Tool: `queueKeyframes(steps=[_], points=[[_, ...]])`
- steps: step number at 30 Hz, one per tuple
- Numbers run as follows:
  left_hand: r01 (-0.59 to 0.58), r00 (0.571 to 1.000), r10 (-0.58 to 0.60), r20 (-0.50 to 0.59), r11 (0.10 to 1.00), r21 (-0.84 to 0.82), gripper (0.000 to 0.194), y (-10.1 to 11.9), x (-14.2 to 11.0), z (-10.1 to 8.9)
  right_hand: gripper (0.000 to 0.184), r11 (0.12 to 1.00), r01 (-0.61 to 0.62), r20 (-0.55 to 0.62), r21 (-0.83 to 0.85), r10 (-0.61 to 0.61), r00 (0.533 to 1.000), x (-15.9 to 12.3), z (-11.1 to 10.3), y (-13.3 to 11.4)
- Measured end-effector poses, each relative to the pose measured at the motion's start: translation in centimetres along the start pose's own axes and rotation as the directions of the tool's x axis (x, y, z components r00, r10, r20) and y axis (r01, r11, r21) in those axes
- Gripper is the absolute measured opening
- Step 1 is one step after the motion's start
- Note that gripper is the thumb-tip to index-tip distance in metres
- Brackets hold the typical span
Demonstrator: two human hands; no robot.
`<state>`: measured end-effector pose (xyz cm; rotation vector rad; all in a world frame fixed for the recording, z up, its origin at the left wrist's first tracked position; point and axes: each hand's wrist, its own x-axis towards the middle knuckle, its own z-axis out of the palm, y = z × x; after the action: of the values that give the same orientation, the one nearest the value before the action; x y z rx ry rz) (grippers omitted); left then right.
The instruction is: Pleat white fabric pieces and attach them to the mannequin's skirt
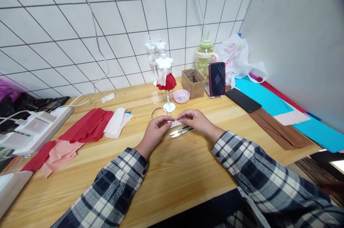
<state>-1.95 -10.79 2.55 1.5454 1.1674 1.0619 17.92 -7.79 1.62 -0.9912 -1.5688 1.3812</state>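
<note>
Strip of thin, pale material spans the short gap between the person's 2 hands, each pinching it between thumb and fingertips. The left hand grips its near-side end and the right hand the other; both are bare, below plaid cuffs, and held low over the wooden table. What the strip is made of is too small to tell. A small white piece shows just beneath the pinch, partly hidden by it.

Just below the fingers, reaching under the right hand, lie metal snips with their points toward the left. A thin ring stands out just beyond the left fingertips. Farther beyond both hands, a small white dress form wears a red skirt, with 2 more forms behind it. To its right are a pink bowl of tiny beads, a cardboard box and an upright phone.

Left of the left hand lie red cloth, white cloth and pink cloth. Beyond and right of the right hand lie a dark phone, brown cloth and blue cloth.
</note>
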Motion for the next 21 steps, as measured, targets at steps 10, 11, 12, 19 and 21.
queueKeyframes(steps=[10,11,12,19,21], points=[[0.003,1.000,-0.001,-0.026,0.999,0.043,0.028,-0.9,0.4,0.2,0.023,0.990,0.029,-0.008,-0.137,-0.030,1.000,-0.3,0.2,-0.3],[0.008,1.000,-0.007,-0.023,0.999,0.037,0.030,-0.9,0.4,0.2,0.024,0.991,0.031,-0.012,-0.130,-0.033,0.999,-0.3,0.3,-0.2],[0.014,1.000,-0.013,-0.016,0.999,0.033,0.031,-1.0,0.4,0.2,0.027,0.993,0.029,-0.021,-0.114,-0.032,0.999,-0.3,0.3,-0.2],[-0.013,1.000,0.014,-0.008,0.996,0.086,0.033,-1.0,0.3,0.3,0.041,0.998,-0.008,-0.034,-0.065,0.006,0.999,-0.3,0.4,0.4],[-0.040,0.999,0.040,-0.003,0.994,0.105,0.034,-0.9,0.3,0.2,0.040,0.996,0.007,-0.036,-0.090,-0.011,0.999,-0.3,0.5,0.5]])
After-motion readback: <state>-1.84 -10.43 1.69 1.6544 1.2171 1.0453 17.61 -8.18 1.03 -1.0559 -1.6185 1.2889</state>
